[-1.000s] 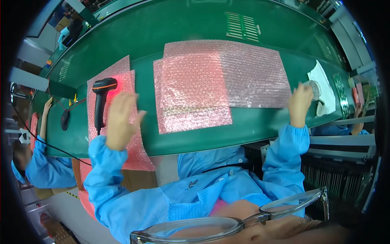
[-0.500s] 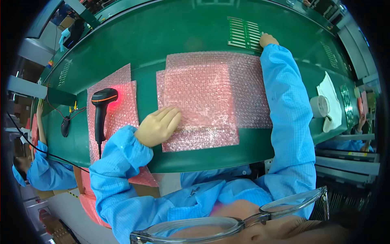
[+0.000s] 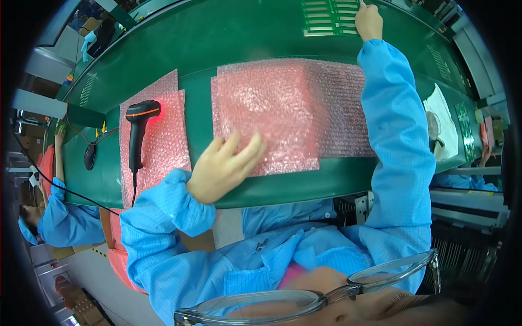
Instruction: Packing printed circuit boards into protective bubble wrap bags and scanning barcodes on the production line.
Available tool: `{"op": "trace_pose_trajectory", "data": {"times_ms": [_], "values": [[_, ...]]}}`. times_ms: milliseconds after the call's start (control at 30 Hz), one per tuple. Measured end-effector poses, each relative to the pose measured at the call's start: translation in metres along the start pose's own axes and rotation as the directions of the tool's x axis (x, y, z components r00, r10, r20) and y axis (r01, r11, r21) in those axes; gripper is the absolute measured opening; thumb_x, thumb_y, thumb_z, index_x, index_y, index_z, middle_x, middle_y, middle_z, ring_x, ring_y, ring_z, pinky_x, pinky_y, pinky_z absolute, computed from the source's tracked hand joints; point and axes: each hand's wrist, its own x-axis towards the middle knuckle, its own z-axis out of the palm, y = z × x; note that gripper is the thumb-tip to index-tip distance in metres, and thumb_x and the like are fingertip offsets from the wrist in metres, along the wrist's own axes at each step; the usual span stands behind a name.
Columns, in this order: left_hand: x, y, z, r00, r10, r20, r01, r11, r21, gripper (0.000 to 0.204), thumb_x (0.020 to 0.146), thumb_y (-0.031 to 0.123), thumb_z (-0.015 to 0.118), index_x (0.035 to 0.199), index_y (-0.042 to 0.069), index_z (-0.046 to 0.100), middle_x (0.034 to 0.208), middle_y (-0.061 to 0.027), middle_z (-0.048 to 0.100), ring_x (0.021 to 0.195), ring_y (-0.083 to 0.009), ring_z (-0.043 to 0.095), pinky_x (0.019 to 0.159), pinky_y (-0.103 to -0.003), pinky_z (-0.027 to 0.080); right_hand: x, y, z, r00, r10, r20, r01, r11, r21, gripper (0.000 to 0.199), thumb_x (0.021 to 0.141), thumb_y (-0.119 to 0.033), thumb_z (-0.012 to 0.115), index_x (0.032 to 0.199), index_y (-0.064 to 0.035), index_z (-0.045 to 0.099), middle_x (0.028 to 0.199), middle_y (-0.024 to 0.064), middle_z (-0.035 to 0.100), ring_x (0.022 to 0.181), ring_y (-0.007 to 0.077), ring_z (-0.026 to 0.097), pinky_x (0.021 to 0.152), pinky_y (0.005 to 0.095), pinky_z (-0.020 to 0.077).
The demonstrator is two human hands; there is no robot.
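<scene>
My left hand point(image 3: 224, 165) lies flat, fingers spread, on the near left corner of a pink bubble-wrap sheet point(image 3: 274, 117) spread on the green table point(image 3: 244, 43). A second pink sheet point(image 3: 348, 108) lies under it to the right. My right arm stretches far across the table, and my right hand point(image 3: 368, 20) touches a panel of green circuit boards point(image 3: 330, 16) at the far edge; whether it grips the panel I cannot tell. Both sleeves are light blue.
A black handheld scanner point(image 3: 138, 130) with a glowing red head rests on more pink bubble wrap point(image 3: 160, 136) to the left. A dark mouse point(image 3: 89, 156) and cables sit at far left. A tape roll point(image 3: 433, 124) and white cloth point(image 3: 443, 111) lie right. Other blue-sleeved people work on both sides.
My right hand left the tape roll at the right and reached across to the circuit boards at the far edge. My left hand moved from beside the scanner onto the bubble wrap.
</scene>
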Motion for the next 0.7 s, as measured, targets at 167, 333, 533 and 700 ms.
{"op": "trace_pose_trajectory", "data": {"times_ms": [167,333,533,700], "values": [[0.009,-0.003,-0.01,0.998,0.013,-0.056,-0.013,1.0,-0.012,0.037,0.072,0.014,0.054,0.107,0.008,0.06,0.119,-0.0026,0.049,0.082,-0.0187,0.048,0.064,-0.028,0.041,-0.074,-0.077,-0.121,0.853,0.254,0.457,-0.509,0.602,0.616,0.034,0.09,-0.034,0.051,0.095,-0.0019,0.061,0.079,0.0039,0.06,0.067,0.011,0.056,0.056,0.0262,0.0439],[0.018,-0.006,-0.002,0.989,-0.071,-0.133,0.046,0.982,-0.183,0.031,0.066,0.01,0.056,0.097,0.005,0.062,0.122,-0.0023,0.05,0.079,-0.018,0.047,0.067,-0.028,0.043,-0.189,-0.114,-0.221,0.642,0.007,0.766,-0.654,0.527,0.543,0.026,0.089,-0.025,0.054,0.098,-0.0018,0.062,0.081,0.0006,0.06,0.075,0.0067,0.055,0.066,0.0227,0.0446],[0.032,0.002,-0.028,0.982,-0.16,-0.099,0.112,0.921,-0.373,0.056,0.067,-0.009,0.051,0.121,0.005,0.052,0.12,-0.0096,0.051,0.088,-0.0281,0.049,0.079,-0.035,0.045,-0.271,-0.111,-0.27,0.243,-0.344,0.907,-0.722,0.56,0.406,0.022,0.088,-0.013,0.054,0.103,0.0025,0.061,0.088,0.0031,0.063,0.081,0.0072,0.056,0.072,0.022,0.0456],[0.027,0.008,-0.028,0.978,-0.152,-0.139,0.085,0.911,-0.403,0.068,0.062,-0.01,0.05,0.128,0.007,0.046,0.125,-0.0073,0.048,0.087,-0.0277,0.048,0.079,-0.035,0.045,-0.284,-0.091,-0.254,0.469,0.025,0.883,-0.79,0.459,0.407,0.025,0.09,-0.02,0.054,0.101,0.001,0.062,0.079,-0.0008,0.062,0.07,0.0051,0.054,0.063,0.0208,0.0446]]}}
